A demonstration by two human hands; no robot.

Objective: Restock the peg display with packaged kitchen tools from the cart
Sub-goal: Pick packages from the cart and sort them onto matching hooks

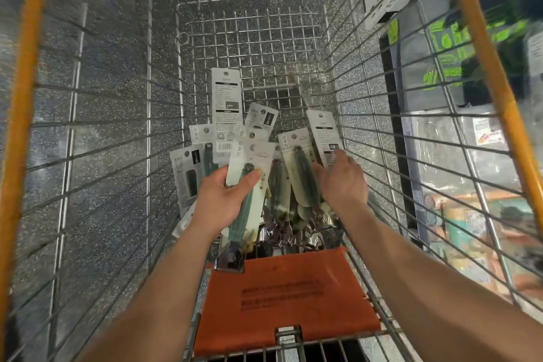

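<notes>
Fingers (pixel 219 175) and thumb of the left hand (pixel 223 203) curl round one pack (pixel 254 156), held over the pile (pixel 226 97) in the cart (pixel 28 91). The right hand (pixel 343 182) lies among the packs; whether it grips one is unclear.

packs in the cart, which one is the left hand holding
The front-facing pack with the green-handled tool, lying over the rest: the left hand grips its card, thumb across the front. The other packs sit heaped behind it in the cart.

The wire cart (pixel 364 114) with orange rails carried a loose heap of carded kitchen tools (pixel 277 182) on its mesh floor, just beyond an orange flap (pixel 282 294).
</notes>
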